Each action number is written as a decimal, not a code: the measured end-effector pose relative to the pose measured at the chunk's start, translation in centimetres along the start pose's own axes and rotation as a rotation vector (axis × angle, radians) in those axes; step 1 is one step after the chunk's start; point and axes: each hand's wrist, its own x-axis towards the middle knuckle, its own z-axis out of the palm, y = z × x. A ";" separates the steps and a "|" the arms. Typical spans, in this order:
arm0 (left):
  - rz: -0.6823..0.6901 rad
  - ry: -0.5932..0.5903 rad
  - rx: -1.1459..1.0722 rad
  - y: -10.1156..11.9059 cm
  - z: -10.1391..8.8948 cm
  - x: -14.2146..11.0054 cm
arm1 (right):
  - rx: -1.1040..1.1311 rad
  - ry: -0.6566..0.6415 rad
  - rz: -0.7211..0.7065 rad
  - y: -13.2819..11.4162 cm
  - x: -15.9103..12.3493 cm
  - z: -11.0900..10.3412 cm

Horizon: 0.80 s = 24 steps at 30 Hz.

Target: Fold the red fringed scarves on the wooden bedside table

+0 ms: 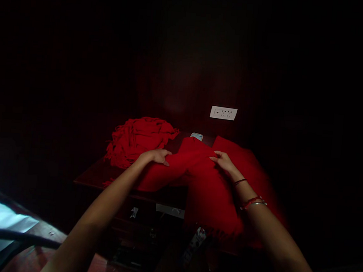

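Observation:
A red fringed shawl (216, 197) lies across the dark table, its fringed end hanging over the front edge. My left hand (158, 155) grips a raised fold on the left side of this shawl. Farther right, my right hand (225, 161) pinches the same cloth between thumb and fingers. The fabric is bunched and lifted between the two hands. Beyond my left hand rests a heap of red fringed shawls (137, 139), folded and piled; how many it holds I cannot tell. More red cloth (245, 162) spreads beneath and beyond my right wrist.
A phone (197, 136) lies at the back of the table (92, 173). On the dark wall above is a white socket plate (223, 113). Drawers with a keyhole (152, 233) are under the tabletop. Pale sheets (2, 218) catch light at the lower left.

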 end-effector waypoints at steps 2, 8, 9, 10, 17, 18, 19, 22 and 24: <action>0.023 -0.003 -0.065 -0.4 0.5 0.3 | -0.062 -0.027 0.025 0.3 -0.9 -0.9; 0.391 0.179 -0.371 7.4 -1.6 1.7 | -0.216 -0.103 -0.396 -4.9 -2.5 0.9; 0.438 0.193 -0.371 8.7 -2.1 2.0 | -0.219 -0.119 -0.411 -5.6 -2.4 1.1; 0.467 0.222 -0.364 9.7 -2.4 2.2 | -0.223 -0.118 -0.407 -6.2 -2.2 1.0; 0.245 0.243 -0.293 6.5 -0.8 3.3 | -0.080 0.370 -0.250 -3.0 -0.7 -8.9; 0.222 0.188 -0.246 5.6 0.1 3.5 | -0.093 0.395 -0.214 -2.1 -0.8 -10.9; 0.212 0.137 -0.205 4.8 1.0 3.6 | -0.137 0.392 -0.158 -1.1 -0.9 -12.6; 0.216 0.082 -0.112 3.9 3.7 4.1 | -0.320 0.428 0.098 1.0 -1.8 -15.4; 0.201 0.118 -0.036 4.0 5.0 4.6 | -0.398 0.458 0.146 1.4 -2.3 -14.9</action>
